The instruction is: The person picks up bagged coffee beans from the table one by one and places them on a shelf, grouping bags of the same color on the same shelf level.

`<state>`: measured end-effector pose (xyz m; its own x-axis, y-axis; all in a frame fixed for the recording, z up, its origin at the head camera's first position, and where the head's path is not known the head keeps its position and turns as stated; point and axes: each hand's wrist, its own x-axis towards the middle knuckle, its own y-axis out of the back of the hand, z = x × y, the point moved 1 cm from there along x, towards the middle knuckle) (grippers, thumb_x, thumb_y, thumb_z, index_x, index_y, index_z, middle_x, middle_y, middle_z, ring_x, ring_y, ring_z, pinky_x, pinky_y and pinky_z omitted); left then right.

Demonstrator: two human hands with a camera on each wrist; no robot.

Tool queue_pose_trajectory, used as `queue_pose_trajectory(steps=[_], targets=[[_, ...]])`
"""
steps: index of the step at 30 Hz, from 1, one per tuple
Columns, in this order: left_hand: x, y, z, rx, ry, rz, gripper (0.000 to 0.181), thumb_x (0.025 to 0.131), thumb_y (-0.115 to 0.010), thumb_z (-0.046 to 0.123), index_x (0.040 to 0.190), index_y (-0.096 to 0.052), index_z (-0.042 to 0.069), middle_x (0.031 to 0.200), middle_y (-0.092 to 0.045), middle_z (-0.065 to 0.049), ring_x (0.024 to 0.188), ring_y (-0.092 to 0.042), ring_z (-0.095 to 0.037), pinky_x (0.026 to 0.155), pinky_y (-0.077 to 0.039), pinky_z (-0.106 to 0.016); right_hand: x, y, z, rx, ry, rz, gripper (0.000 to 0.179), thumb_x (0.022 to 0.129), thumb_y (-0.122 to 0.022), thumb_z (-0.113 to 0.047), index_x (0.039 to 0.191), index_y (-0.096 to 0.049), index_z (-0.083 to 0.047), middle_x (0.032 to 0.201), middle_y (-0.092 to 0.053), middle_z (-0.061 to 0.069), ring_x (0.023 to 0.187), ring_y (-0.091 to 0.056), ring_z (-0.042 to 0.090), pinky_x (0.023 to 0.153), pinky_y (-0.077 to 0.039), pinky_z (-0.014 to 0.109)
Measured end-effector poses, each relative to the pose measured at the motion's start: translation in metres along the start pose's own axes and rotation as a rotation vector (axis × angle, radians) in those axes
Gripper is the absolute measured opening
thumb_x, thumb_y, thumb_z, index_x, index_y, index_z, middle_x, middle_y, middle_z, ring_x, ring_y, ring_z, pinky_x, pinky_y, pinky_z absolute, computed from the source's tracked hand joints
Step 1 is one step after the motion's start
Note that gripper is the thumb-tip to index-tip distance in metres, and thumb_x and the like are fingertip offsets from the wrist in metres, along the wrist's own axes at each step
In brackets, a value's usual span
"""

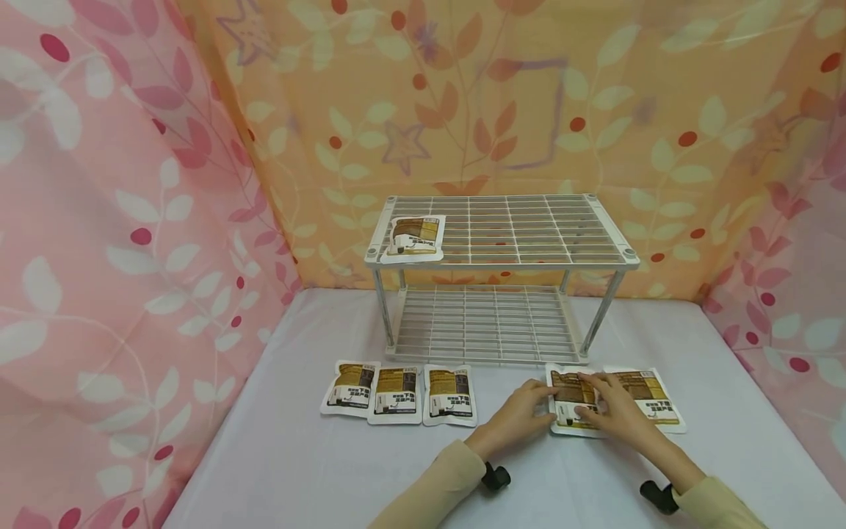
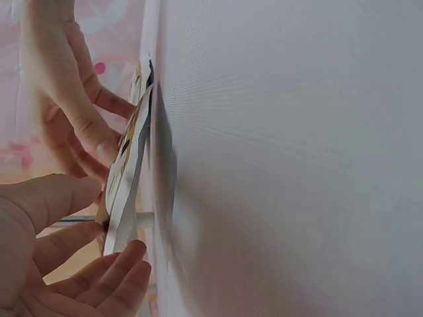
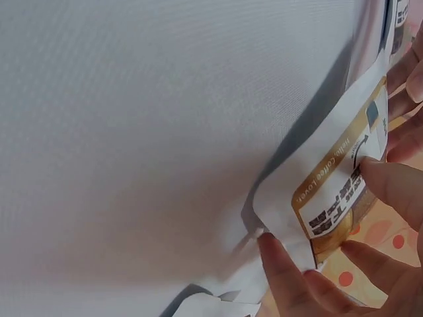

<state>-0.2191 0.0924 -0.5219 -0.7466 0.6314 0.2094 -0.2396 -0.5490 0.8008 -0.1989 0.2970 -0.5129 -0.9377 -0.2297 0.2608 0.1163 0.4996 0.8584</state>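
The white-covered tabletop (image 1: 277, 455) bears a two-tier wire rack (image 1: 505, 266). In front of its right end, the left hand (image 1: 517, 420) and right hand (image 1: 620, 413), fingers part-curled, grip opposite edges of a coffee pouch (image 1: 567, 398) (three similar pouches (image 1: 395, 393) lie leftward).

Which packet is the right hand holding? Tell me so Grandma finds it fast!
Find the white wire rack on the table, then look just in front of its right end. It's the packet just left of the neighbouring packet. Only this one has the right hand gripping it and the left hand at its edge.
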Motion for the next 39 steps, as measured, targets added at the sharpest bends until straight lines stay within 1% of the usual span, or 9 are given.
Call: queue_pose_trajectory(steps=[2, 6, 9, 13, 17, 24, 30, 36, 39], targets=[[-0.001, 0.002, -0.001, 0.0, 0.003, 0.008, 0.048, 0.088, -0.063, 0.021, 0.132, -0.051, 0.009, 0.13, -0.051, -0.006, 0.115, -0.052, -0.011, 0.094, -0.042, -0.017, 0.0, -0.001, -0.001, 0.01, 0.015, 0.019, 0.066, 0.074, -0.077, -0.02, 0.129, -0.048, 0.001, 0.119, -0.045, 0.029, 0.091, -0.057, 0.039, 0.072, -0.045, 0.06], [-0.003, 0.006, -0.003, -0.066, 0.02, 0.03, 0.05, 0.088, -0.063, 0.017, 0.134, -0.048, 0.007, 0.136, -0.045, -0.011, 0.109, -0.056, -0.012, 0.087, -0.045, -0.012, 0.003, -0.002, -0.003, 0.026, 0.044, 0.041, 0.071, 0.073, -0.078, -0.018, 0.133, -0.044, 0.0, 0.126, -0.04, 0.03, 0.087, -0.058, 0.038, 0.062, -0.051, 0.044], [-0.004, 0.008, -0.005, -0.103, 0.022, 0.056, 0.053, 0.087, -0.064, 0.016, 0.136, -0.046, 0.006, 0.139, -0.042, -0.012, 0.105, -0.057, -0.011, 0.082, -0.044, -0.008, 0.005, -0.003, -0.006, 0.05, 0.06, 0.049, 0.071, 0.073, -0.078, -0.016, 0.134, -0.044, -0.001, 0.129, -0.037, 0.03, 0.093, -0.057, 0.043, 0.063, -0.054, 0.042], [-0.007, 0.011, -0.008, -0.132, 0.021, 0.091, 0.057, 0.087, -0.066, 0.016, 0.138, -0.043, 0.005, 0.142, -0.038, -0.013, 0.106, -0.056, -0.011, 0.082, -0.046, -0.009, 0.007, -0.005, -0.01, 0.081, 0.088, 0.079, 0.072, 0.072, -0.079, -0.013, 0.134, -0.045, -0.001, 0.131, -0.035, 0.03, 0.098, -0.054, 0.047, 0.065, -0.055, 0.042], [-0.01, 0.014, -0.009, -0.179, 0.013, 0.141, 0.06, 0.084, -0.068, 0.012, 0.137, -0.043, 0.004, 0.144, -0.035, -0.014, 0.098, -0.06, -0.012, 0.079, -0.048, -0.011, 0.011, -0.007, -0.014, 0.104, 0.117, 0.119, 0.073, 0.071, -0.079, -0.009, 0.135, -0.044, -0.001, 0.132, -0.033, 0.031, 0.096, -0.056, 0.045, 0.064, -0.055, 0.04], [-0.014, 0.021, -0.012, -0.193, 0.03, 0.223, 0.062, 0.08, -0.071, 0.009, 0.137, -0.045, 0.006, 0.145, -0.034, -0.014, 0.094, -0.06, -0.013, 0.078, -0.047, -0.01, 0.018, -0.01, -0.022, 0.137, 0.157, 0.167, 0.077, 0.067, -0.081, -0.005, 0.134, -0.043, 0.001, 0.134, -0.032, 0.032, 0.099, -0.055, 0.042, 0.065, -0.056, 0.038], [-0.016, 0.028, -0.016, -0.217, 0.065, 0.236, 0.063, 0.08, -0.071, 0.007, 0.137, -0.044, 0.008, 0.147, -0.031, -0.01, 0.096, -0.059, -0.014, 0.077, -0.05, -0.016, 0.024, -0.01, -0.029, 0.147, 0.165, 0.161, 0.079, 0.065, -0.082, -0.005, 0.134, -0.044, 0.002, 0.136, -0.029, 0.032, 0.104, -0.051, 0.043, 0.068, -0.056, 0.04], [-0.019, 0.032, -0.02, -0.232, 0.093, 0.244, 0.064, 0.08, -0.071, 0.008, 0.138, -0.044, 0.01, 0.147, -0.03, -0.01, 0.099, -0.058, -0.016, 0.076, -0.05, -0.015, 0.027, -0.012, -0.034, 0.137, 0.186, 0.17, 0.08, 0.062, -0.084, -0.003, 0.132, -0.045, 0.002, 0.135, -0.029, 0.032, 0.088, -0.06, 0.04, 0.066, -0.056, 0.04], [-0.023, 0.035, -0.022, -0.217, 0.09, 0.257, 0.064, 0.079, -0.073, 0.008, 0.137, -0.045, 0.009, 0.147, -0.03, -0.011, 0.097, -0.057, -0.015, 0.076, -0.05, -0.016, 0.028, -0.015, -0.036, 0.172, 0.198, 0.162, 0.082, 0.061, -0.083, -0.001, 0.133, -0.044, 0.003, 0.137, -0.027, 0.032, 0.094, -0.058, 0.042, 0.07, -0.055, 0.042]])
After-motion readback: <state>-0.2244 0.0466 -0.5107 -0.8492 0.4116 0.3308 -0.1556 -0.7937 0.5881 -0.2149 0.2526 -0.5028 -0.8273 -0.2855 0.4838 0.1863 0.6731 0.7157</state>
